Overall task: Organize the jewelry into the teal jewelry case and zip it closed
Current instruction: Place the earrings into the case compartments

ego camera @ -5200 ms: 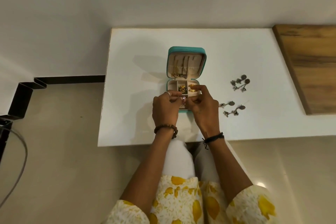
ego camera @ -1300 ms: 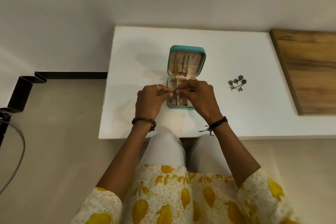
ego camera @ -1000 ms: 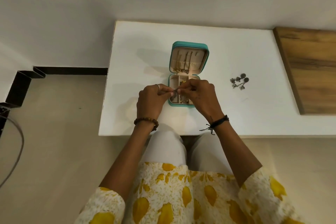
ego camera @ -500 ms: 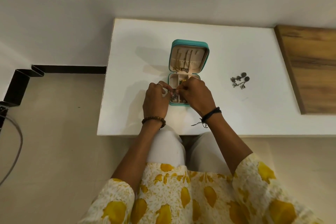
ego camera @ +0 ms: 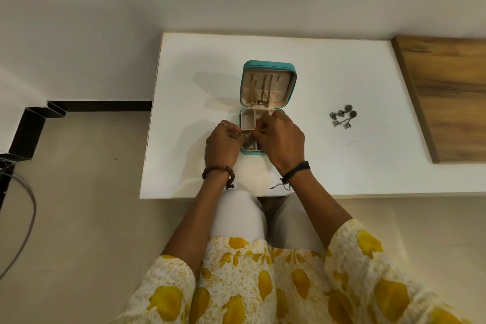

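Both hands are working over the near tray of the small square teal jewelry case (ego camera: 268,87), which is lying open on the white worktop (ego camera: 200,66) with its lid tipped away from the person. The left hand (ego camera: 223,145) and the right hand (ego camera: 281,139) are meeting fingertip to fingertip, each with fingers curled and seemingly pinching one small dark earring (ego camera: 246,137) between them; the piece is too tiny to make out clearly. Thin chains are hanging inside the lid just beyond the hands. A cluster of silver flower-shaped earrings (ego camera: 343,119) is lying well apart, out past the right hand, not yet packed. To do this step well, I would say the piece should be lowered straight into a free compartment under the fingers, released only once seated, keeping clear of the zip edge
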A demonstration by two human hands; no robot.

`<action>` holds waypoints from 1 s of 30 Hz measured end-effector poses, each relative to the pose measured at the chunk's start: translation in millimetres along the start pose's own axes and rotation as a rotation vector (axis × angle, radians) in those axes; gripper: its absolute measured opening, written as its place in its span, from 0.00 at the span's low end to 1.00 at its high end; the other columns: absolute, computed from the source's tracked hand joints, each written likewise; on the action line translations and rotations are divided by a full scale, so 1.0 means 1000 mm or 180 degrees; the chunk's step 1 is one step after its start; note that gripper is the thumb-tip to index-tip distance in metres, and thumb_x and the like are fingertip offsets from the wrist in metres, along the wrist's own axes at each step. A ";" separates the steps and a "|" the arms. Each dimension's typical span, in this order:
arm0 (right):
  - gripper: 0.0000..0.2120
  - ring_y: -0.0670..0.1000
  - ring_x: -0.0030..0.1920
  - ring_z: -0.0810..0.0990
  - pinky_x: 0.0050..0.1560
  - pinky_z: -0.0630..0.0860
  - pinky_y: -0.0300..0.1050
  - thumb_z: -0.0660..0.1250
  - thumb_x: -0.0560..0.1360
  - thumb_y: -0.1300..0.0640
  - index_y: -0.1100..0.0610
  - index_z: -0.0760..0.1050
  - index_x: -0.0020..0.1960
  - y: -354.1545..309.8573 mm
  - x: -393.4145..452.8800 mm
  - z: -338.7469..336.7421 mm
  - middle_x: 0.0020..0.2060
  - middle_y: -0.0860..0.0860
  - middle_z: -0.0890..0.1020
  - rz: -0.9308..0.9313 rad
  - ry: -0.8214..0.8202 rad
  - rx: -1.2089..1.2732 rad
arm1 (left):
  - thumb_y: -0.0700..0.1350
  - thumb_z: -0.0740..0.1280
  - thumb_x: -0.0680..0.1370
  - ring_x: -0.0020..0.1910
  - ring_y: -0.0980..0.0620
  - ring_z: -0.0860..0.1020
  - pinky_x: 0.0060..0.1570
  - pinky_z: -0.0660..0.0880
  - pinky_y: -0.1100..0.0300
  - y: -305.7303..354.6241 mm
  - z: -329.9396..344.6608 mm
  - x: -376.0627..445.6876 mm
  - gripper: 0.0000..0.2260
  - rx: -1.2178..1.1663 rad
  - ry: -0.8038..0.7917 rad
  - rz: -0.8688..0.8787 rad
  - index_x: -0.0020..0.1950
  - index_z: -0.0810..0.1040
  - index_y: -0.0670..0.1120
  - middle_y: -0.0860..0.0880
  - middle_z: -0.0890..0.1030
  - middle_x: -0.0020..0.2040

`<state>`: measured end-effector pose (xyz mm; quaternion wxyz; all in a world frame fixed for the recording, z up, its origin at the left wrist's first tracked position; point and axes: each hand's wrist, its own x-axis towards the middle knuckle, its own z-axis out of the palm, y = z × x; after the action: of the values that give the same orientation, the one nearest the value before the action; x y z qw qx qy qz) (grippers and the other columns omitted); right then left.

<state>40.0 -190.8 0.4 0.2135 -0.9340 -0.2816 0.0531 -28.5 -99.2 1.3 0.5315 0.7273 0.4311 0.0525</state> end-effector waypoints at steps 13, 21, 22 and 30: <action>0.05 0.44 0.40 0.78 0.39 0.72 0.32 0.67 0.74 0.56 0.55 0.80 0.45 0.030 -0.047 -0.043 0.39 0.48 0.82 0.1012 0.0191 0.2123 | 0.42 0.67 0.75 0.43 0.52 0.77 0.48 0.75 0.59 0.019 0.015 -0.044 0.02 0.0133 -0.0426 0.0413 0.43 0.76 0.48 0.50 0.78 0.42; 0.04 0.40 0.38 0.77 0.39 0.72 0.34 0.67 0.73 0.54 0.53 0.80 0.43 0.095 -0.039 -0.080 0.37 0.46 0.82 0.1347 0.0889 0.2132 | 0.38 0.66 0.74 0.38 0.49 0.80 0.44 0.79 0.54 0.079 0.104 -0.039 0.06 -0.0310 -0.0961 0.0708 0.39 0.74 0.48 0.49 0.79 0.35; 0.04 0.41 0.38 0.77 0.39 0.72 0.34 0.68 0.73 0.55 0.54 0.80 0.43 0.107 -0.034 -0.082 0.37 0.47 0.82 0.1398 0.0983 0.2110 | 0.39 0.66 0.74 0.41 0.47 0.81 0.46 0.79 0.53 0.083 0.115 -0.032 0.05 -0.0242 -0.0974 0.0779 0.40 0.76 0.47 0.48 0.80 0.36; 0.08 0.46 0.42 0.77 0.39 0.68 0.26 0.69 0.72 0.56 0.60 0.80 0.49 0.171 0.008 -0.066 0.40 0.50 0.81 0.1665 0.1131 0.1858 | 0.36 0.65 0.74 0.50 0.46 0.80 0.54 0.75 0.60 0.100 0.180 0.030 0.10 0.0367 -0.0903 0.1141 0.54 0.79 0.39 0.41 0.82 0.50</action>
<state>147.3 -339.0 -12.8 0.4933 -0.8690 0.0326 0.0212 143.5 -216.2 -5.5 0.5266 0.8214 0.2183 0.0186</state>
